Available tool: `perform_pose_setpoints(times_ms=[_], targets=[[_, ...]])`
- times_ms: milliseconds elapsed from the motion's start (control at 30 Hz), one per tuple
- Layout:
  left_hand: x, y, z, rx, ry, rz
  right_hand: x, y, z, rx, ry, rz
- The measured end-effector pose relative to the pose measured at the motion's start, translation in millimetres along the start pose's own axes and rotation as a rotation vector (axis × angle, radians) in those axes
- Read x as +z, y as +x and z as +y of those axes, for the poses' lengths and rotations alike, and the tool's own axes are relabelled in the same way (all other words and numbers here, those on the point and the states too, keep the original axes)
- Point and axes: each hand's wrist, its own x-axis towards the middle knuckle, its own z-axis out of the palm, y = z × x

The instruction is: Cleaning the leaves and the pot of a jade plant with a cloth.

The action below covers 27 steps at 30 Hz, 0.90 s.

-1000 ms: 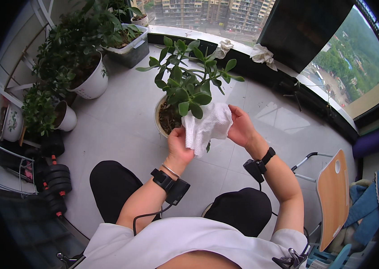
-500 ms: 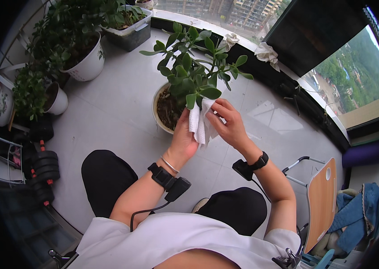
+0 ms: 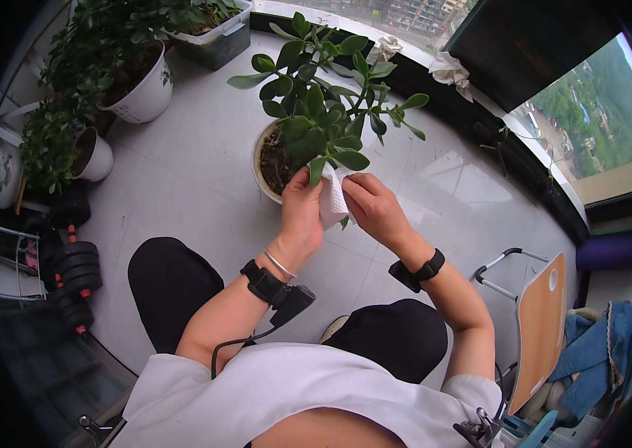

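Note:
A potted jade plant (image 3: 308,138) with thick green leaves stands on the floor in front of me, in a round, light-rimmed pot (image 3: 258,168) of dark soil. Between my hands, just below its nearest leaves, is a white dimpled paper towel (image 3: 334,203). My left hand (image 3: 302,213) is closed on the towel's left side, its thumb beside a low leaf (image 3: 317,170). My right hand (image 3: 377,211) pinches the towel's right edge with bent fingers. Part of the towel and the fingertips behind it are hidden.
More potted plants (image 3: 143,93) line the left side, above black dumbbells (image 3: 77,265). Crumpled white paper (image 3: 450,73) lies on the window ledge. To the right are a wooden folding table (image 3: 540,328), a purple roll (image 3: 615,250) and blue cloth (image 3: 596,358).
The towel has been drawn together and shows less loose cloth below. My right hand has come slightly lower and closed nearer the left; my left hand has shifted a little left.

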Motion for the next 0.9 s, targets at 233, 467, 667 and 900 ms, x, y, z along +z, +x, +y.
perform_pose_setpoints(times_ms=[233,467,667,900], targets=[[17,6,8,0.092,0.001,0.009,6,14,-7,0.118,0.126,0.132],[20,12,14,0.045,0.036,-0.027,4,-6,-7,0.147,0.303,0.035],[15,10,4,0.048,0.028,-0.11,-6,-14,13,0.592,0.68,0.207],[3,2,5,-0.111,0.146,-0.061,-11,-3,1,0.79,1.121,-0.065]])
